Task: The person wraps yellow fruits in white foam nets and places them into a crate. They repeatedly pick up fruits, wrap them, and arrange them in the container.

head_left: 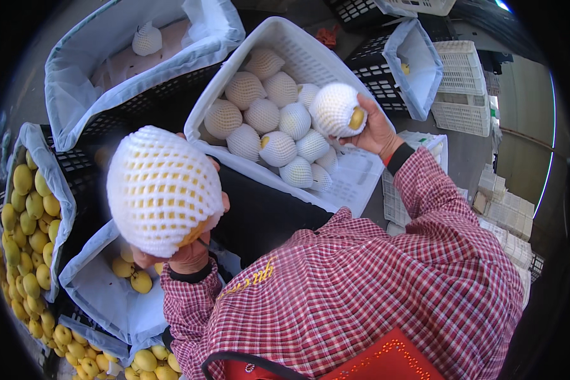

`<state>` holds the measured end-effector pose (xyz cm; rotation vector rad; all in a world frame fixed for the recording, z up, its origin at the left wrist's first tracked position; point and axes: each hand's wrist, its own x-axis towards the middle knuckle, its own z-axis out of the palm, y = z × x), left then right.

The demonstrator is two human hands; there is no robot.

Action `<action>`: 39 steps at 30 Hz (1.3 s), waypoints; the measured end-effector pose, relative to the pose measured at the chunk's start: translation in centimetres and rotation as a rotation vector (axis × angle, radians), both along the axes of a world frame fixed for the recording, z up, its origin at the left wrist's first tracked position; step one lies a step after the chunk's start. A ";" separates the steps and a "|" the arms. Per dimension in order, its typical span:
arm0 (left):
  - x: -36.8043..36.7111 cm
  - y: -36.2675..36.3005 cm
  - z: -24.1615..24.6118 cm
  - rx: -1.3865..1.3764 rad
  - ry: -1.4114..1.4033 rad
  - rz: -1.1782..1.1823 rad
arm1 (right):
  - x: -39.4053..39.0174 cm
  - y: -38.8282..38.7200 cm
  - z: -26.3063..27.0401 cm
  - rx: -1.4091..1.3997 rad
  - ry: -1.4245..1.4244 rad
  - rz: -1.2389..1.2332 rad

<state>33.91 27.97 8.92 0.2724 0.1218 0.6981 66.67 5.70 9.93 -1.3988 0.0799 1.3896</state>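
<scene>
Close to the camera, my left hand [192, 259] holds a large yellow fruit in a white foam net [164, 187]. Yellow skin shows through the mesh and at its lower end. My right hand [375, 128] grips a second foam-netted fruit [335, 108] above the right side of a white plastic crate [320, 57]. A patch of bare skin shows at that net's opening, near my fingers. Several netted fruits [261, 115] lie side by side inside the crate. Part of my left hand is hidden behind the fruit it holds.
A lined black crate [142, 85] at upper left contains one netted fruit [147, 39]. Unwrapped yellow fruits [31, 223] fill a lined crate at left; a lower lined crate [109, 297] holds a few. Stacked white crates [458, 71] and a lined black crate [415, 71] stand at right.
</scene>
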 end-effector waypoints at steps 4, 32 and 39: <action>2.6 -6.9 0.4 -0.185 0.234 -0.160 | -5.5 -12.7 -6.7 -0.427 0.043 -0.385; 6.4 -13.3 -2.8 0.279 0.717 -0.365 | -7.5 1.5 -5.2 0.212 0.348 -0.106; 6.8 -13.4 -3.6 0.201 0.664 -0.386 | -7.6 4.9 -6.8 0.126 -0.227 0.168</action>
